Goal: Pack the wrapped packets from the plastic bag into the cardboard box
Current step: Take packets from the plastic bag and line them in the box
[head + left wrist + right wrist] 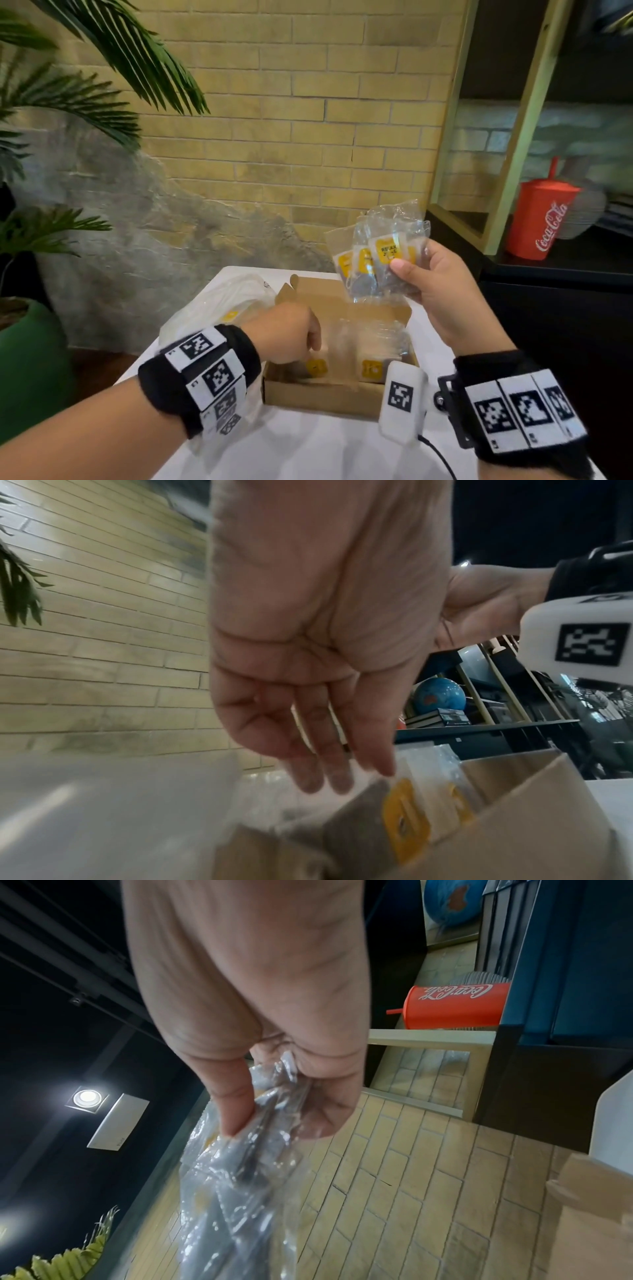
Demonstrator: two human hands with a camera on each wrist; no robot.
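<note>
An open cardboard box (308,394) sits on the white table, with clear wrapped packets (371,368) bearing yellow labels standing inside. My left hand (291,337) reaches down into the box's left side; in the left wrist view its fingers (329,775) hang straight and relaxed just above a yellow-labelled packet (405,829), holding nothing. My right hand (431,274) is raised above the box's far right corner and grips a fanned bunch of clear packets (380,257), thumb on the front one. The right wrist view shows that bunch (240,1191) pinched between thumb and fingers. The crumpled plastic bag (219,308) lies left of the box.
The white table (308,452) stands against a yellow brick wall. Palm leaves (51,102) in a green pot (30,377) stand at the left. A dark shelf unit at the right holds a red Coca-Cola cup (541,222).
</note>
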